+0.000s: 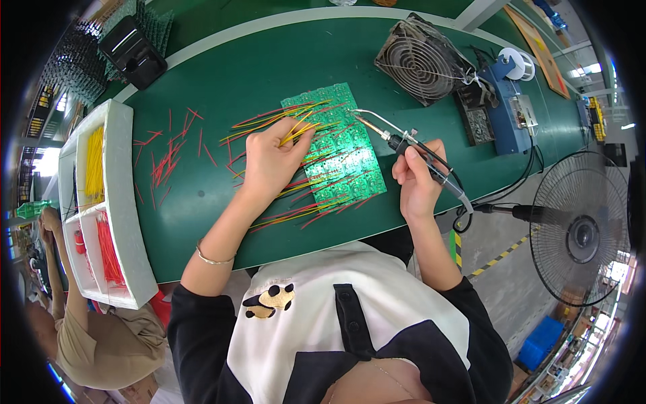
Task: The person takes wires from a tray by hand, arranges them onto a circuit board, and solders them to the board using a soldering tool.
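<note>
Pinching yellow wires [299, 133] in closed fingertips, our left hand [272, 158] is nearer the circuit board [365, 165], its length running toward the front edge of the table [235, 71]; our right hand [421, 185], curled round the soldering iron [398, 143], holds its tip at the board's right edge.

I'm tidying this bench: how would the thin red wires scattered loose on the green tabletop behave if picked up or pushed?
The thin red wires look fairly stiff, since most lie nearly straight. Being short and slender, they are probably very light. Pushed, they would likely scatter or drag one another, as several lie crossed on the green tabletop.
</note>
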### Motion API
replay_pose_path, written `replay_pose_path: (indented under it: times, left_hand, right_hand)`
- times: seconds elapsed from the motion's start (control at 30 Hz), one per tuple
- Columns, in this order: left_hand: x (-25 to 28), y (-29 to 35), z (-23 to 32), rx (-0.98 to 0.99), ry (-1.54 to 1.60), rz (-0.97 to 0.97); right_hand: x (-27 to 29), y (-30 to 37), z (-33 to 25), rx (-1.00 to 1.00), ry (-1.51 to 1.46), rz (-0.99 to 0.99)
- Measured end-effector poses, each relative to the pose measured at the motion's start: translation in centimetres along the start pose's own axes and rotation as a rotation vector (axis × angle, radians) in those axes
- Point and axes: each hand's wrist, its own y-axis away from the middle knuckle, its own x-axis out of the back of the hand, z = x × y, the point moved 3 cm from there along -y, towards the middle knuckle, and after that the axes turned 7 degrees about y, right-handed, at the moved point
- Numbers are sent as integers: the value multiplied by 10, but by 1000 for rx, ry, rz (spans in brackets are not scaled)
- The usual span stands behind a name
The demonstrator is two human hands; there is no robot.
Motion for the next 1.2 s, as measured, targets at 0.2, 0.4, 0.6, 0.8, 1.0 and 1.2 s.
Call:
replay_pose_path:
  times: [0.2, 0.4, 0.6, 0.8, 1.0, 1.2]
  left_hand:
    - [0, 0, -1, 9, -12, -4]
    - [0, -1, -3, 26, -10, -7]
    - [1, -2, -2, -28, -23, 13]
    - [1, 0, -3, 27, -3, -8]
    - [1, 1, -2, 27, -3, -3]
    - [1, 0, -3, 17, 9, -3]
  right_hand:
    - [0, 3, 0, 16, 27, -41]
    - [-1, 5, 1, 13, 85, -20]
    - [-1, 5, 2, 21, 112, -17]
    - [0, 5, 2, 22, 129, -11]
    - [0, 6, 1, 14, 143, 4]
    - [-1, 6, 1, 22, 160, -5]
